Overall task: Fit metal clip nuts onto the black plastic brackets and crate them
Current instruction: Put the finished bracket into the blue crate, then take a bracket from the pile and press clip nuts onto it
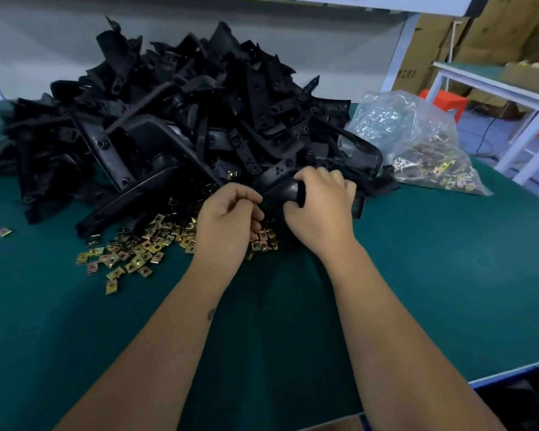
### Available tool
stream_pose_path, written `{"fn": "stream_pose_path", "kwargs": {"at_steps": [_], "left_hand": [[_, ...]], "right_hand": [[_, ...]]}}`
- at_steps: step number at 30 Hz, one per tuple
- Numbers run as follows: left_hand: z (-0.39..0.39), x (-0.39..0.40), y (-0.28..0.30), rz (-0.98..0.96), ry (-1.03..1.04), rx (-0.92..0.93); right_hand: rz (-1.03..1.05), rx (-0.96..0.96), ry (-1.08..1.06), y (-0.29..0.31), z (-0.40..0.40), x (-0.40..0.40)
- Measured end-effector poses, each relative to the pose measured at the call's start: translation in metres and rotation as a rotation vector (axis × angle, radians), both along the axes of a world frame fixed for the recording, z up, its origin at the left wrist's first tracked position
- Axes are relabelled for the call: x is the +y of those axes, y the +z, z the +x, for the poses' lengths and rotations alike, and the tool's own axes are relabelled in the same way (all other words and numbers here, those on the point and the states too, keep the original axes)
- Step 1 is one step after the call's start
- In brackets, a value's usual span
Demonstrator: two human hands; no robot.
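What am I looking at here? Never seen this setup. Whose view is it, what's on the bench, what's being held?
There is no machine here: a person works with bare hands, and the single picture comes from a wide-angle camera on their head, looking forward and down.

On the green-covered workbench lies a big heap of black plastic brackets. In front of it are scattered small gold-coloured metal clip nuts, and to the right a clear plastic bag of more clip nuts.

The right hand grips one black plastic bracket at the front of the heap. The left hand has curled fingers right beside it, over the loose nuts; whether it pinches a nut is hidden.
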State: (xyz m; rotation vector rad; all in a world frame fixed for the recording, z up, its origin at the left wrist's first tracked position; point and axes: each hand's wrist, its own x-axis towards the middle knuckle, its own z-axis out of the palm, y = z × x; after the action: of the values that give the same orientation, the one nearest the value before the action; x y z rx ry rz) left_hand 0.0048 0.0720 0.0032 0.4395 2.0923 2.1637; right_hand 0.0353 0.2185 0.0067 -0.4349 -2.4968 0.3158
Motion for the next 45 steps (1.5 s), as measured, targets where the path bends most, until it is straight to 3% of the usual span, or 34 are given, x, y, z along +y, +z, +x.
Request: {"fn": "stream_pose_path", "kwargs": {"at_steps": [3,6,10,14,18,21,26,29,32,38,45], "left_hand": [[-0.004,-0.011,0.008,0.153,0.036,-0.098],[-0.009,-0.02,0.016,0.294,-0.007,-0.336],[-0.014,-0.033,0.021,0.222,-0.357,-0.559],[-0.013,-0.039,0.025,0.276,-0.679,-0.593],[-0.006,-0.039,0.023,0.361,-0.72,-0.555],[-0.006,-0.038,0.019,0.462,-0.764,-0.416],[-0.018,-0.047,0.016,0.776,-0.514,-0.322],[-0.026,-0.054,0.015,0.807,-0.34,-0.246],[-0.032,-0.055,0.012,0.743,-0.219,-0.269],[-0.031,-0.039,0.007,0.664,-0.09,-0.284],[-0.028,-0.029,0.004,0.664,-0.067,-0.277]], "right_hand": [[0.018,0.143,0.025,0.006,0.005,-0.004],[-0.068,0.281,0.142,0.01,0.008,-0.014],[-0.137,0.416,0.368,0.012,0.006,-0.026],[-0.141,0.54,0.497,0.009,0.003,-0.03],[0.109,0.596,0.53,0.01,0.002,-0.026],[-0.03,0.702,0.368,0.013,0.0,-0.032],[-0.131,0.198,0.251,0.007,0.006,-0.025],[-0.177,-0.028,0.323,0.002,0.005,-0.033],[-0.067,-0.216,0.372,-0.006,-0.001,-0.042],[-0.091,-0.16,0.35,-0.009,-0.011,-0.042],[-0.447,0.019,0.286,-0.004,-0.025,-0.043]]}}
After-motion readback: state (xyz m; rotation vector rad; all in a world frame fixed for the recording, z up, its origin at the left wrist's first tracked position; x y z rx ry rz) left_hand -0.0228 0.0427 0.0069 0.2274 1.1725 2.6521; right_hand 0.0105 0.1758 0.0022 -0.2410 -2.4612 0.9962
